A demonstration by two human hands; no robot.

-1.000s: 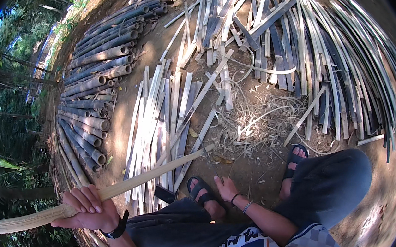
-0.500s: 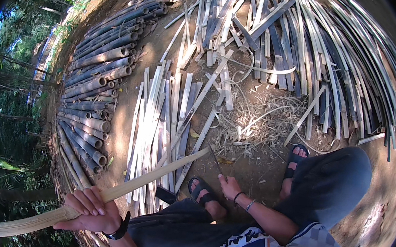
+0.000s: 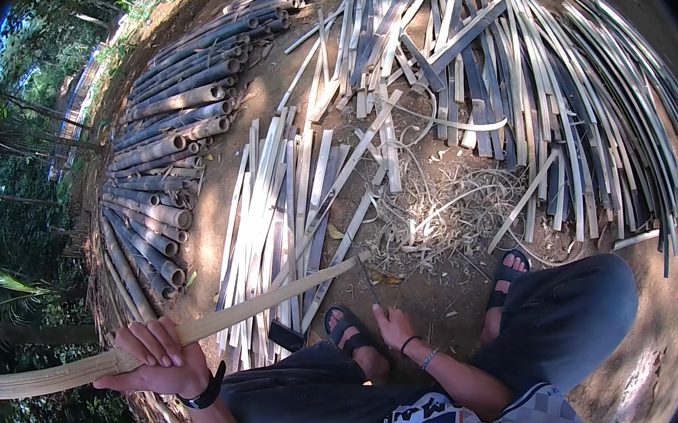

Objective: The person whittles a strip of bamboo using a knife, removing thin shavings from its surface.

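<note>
A long pale bamboo strip slants from the lower left up toward the middle of the view. My left hand is closed around it near its lower part, thumb along the underside. Low in the middle, my right hand is closed on the handle of a thin, dark-bladed knife, seen nearly edge-on. The blade points up and left to the strip's far end; whether it touches the strip I cannot tell. My fingers hide most of the handle.
Split bamboo strips lie in a pile ahead of me, with a larger spread of strips at far right. Curled shavings cover the ground between. Dark bamboo poles are stacked at left. A black rectangular object lies near my left foot.
The strip's far end has shifted slightly right, and the knife hand has dropped a little. Both hands keep their hold.
</note>
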